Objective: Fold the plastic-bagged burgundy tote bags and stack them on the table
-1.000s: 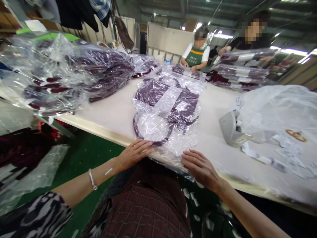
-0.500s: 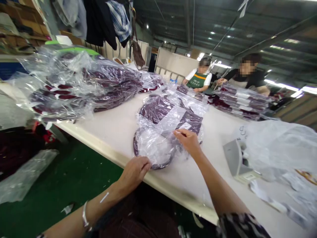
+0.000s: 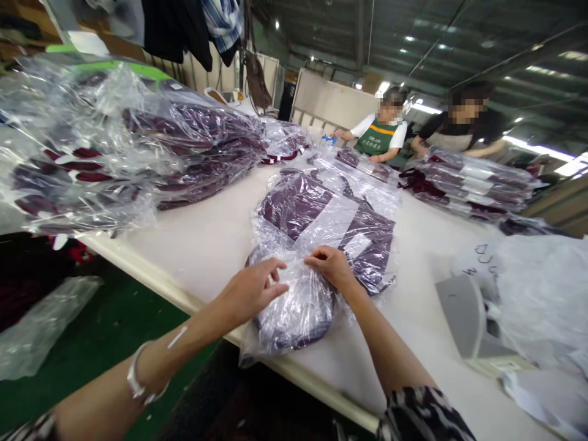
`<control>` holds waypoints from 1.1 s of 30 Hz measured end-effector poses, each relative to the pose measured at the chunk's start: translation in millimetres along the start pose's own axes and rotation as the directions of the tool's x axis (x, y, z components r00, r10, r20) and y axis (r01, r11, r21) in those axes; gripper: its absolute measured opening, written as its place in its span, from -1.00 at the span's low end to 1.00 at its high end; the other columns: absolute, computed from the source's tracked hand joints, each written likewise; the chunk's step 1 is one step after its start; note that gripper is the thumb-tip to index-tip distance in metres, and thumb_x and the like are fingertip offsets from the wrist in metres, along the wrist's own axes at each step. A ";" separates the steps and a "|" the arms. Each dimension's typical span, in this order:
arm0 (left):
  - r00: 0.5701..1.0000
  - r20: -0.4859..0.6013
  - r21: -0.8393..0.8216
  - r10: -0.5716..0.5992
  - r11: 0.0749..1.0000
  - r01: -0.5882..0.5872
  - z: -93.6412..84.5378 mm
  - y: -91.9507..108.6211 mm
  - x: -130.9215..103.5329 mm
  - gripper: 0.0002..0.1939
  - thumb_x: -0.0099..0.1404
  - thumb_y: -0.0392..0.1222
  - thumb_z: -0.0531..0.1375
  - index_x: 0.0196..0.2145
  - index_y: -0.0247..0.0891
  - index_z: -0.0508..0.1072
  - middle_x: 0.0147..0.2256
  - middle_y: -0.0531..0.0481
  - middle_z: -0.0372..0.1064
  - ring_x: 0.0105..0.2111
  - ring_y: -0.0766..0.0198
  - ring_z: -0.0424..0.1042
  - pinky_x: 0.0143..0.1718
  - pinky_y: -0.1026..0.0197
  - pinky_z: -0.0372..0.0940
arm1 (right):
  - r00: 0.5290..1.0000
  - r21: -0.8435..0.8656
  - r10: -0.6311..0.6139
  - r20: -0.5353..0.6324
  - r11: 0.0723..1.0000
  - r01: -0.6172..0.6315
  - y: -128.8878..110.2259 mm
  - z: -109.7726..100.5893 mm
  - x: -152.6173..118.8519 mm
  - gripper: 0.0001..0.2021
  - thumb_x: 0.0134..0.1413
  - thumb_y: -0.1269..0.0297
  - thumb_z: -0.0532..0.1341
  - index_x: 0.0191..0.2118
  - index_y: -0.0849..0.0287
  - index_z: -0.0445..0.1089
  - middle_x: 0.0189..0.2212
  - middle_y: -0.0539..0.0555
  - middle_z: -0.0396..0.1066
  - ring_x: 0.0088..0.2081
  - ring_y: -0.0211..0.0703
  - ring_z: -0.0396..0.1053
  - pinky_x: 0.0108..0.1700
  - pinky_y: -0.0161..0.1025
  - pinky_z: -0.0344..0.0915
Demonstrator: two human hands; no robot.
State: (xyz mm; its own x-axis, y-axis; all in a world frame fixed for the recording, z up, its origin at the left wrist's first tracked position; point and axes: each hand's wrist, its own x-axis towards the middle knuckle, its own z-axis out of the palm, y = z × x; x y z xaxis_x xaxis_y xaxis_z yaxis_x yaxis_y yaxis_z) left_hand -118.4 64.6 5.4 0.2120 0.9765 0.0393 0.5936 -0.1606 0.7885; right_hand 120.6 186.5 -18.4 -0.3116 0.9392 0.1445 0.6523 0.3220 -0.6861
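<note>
A dark maroon garment (image 3: 294, 196) lies in a clear plastic bag (image 3: 294, 312) on the white table in front of me. White strips cross the garment. The bag's near part is crumpled and reaches over the table's front edge. My right hand (image 3: 333, 267) pinches the plastic near the middle of the bag. Just left of it, my left hand (image 3: 255, 288) has its thumb and fingers apart, with nothing visible between them. It hovers over or lightly touches the plastic; I cannot tell which.
Bagged maroon garments (image 3: 197, 141) are heaped at the left of the table (image 3: 184, 245). At the right are a grey and white holder (image 3: 463, 312) and a white plastic sack (image 3: 542, 288). Two co-workers stand across the table, near stacked bagged garments (image 3: 478, 184).
My left hand has left the near rim of the bundle and moved up and inward. My right hand has shifted slightly left. The bag's near end now spreads farther over the front edge.
</note>
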 end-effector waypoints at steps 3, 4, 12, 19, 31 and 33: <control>0.991 -0.051 0.038 0.121 0.992 -0.119 -2.0 4.2 65.7 -0.65 0.30 -0.03 0.21 -0.05 -0.27 0.53 -0.13 -0.13 0.56 -0.25 0.14 0.50 -0.21 0.16 0.29 | 0.998 0.073 0.063 0.017 0.995 -0.064 -3.5 -1.3 1.5 -0.74 -0.08 0.05 0.39 -0.50 0.14 0.47 -0.56 -0.06 0.43 -0.46 -0.22 0.30 -0.37 -0.28 0.15; 0.990 -0.021 0.020 0.139 0.990 -0.139 0.7 4.9 84.5 -0.67 0.29 -0.04 0.20 -0.11 -0.29 0.55 -0.17 -0.13 0.57 -0.25 0.14 0.50 -0.23 0.18 0.28 | 0.998 0.087 0.067 0.013 0.994 -0.067 -5.0 -2.2 1.4 -0.73 -0.08 0.04 0.39 -0.50 0.15 0.46 -0.56 -0.06 0.42 -0.46 -0.22 0.29 -0.37 -0.29 0.15; 0.984 0.117 -0.010 0.135 0.991 -0.134 25.2 5.2 133.4 -0.82 0.19 -0.21 0.14 -0.50 -0.29 0.49 -0.54 0.05 0.38 -0.48 0.28 0.31 -0.44 0.26 0.09 | 0.999 0.042 0.037 -0.023 0.998 -0.036 -8.1 -7.0 -0.3 -0.71 -0.04 0.06 0.38 -0.54 0.16 0.44 -0.57 -0.06 0.40 -0.46 -0.24 0.30 -0.37 -0.30 0.14; 0.992 0.033 0.182 0.121 0.975 -0.125 31.8 -9.1 132.9 -0.80 0.29 -0.27 0.12 -0.40 -0.28 0.54 -0.44 0.00 0.47 -0.43 0.26 0.35 -0.38 0.24 0.08 | 1.000 -0.132 0.012 0.028 0.991 -0.008 -6.4 -24.5 -15.1 -0.93 0.13 0.27 0.33 -0.25 0.10 0.53 -0.42 -0.05 0.55 -0.37 -0.17 0.44 -0.29 -0.28 0.20; 0.989 -0.109 0.065 0.096 0.994 -0.089 49.5 -21.3 131.1 -0.86 0.21 -0.16 0.19 -0.41 -0.26 0.52 -0.43 0.02 0.49 -0.40 0.24 0.41 -0.35 0.24 0.16 | 0.910 -0.432 -0.242 -0.336 0.898 0.079 4.8 -35.6 -78.9 -0.83 0.29 0.32 0.24 -0.04 0.09 0.49 -0.20 0.11 0.57 -0.13 0.03 0.48 -0.03 -0.08 0.30; 0.992 -0.092 0.059 0.090 0.995 -0.085 48.0 -21.1 130.9 -0.83 0.20 -0.12 0.18 -0.41 -0.25 0.50 -0.44 0.03 0.48 -0.41 0.23 0.40 -0.36 0.24 0.15 | 0.841 -0.383 -0.240 -0.484 0.923 0.043 13.3 -61.2 -114.7 -0.85 0.32 0.25 0.23 -0.08 0.08 0.51 -0.19 0.11 0.58 -0.12 0.01 0.49 0.00 -0.08 0.33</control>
State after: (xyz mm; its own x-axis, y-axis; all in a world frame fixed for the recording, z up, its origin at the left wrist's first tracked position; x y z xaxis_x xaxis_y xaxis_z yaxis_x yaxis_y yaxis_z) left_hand -65.9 188.9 -35.6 0.1927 0.9670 0.1666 0.6180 -0.2515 0.7448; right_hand 207.3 90.3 -0.5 -0.0845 0.7708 0.6315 0.8529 0.3836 -0.3541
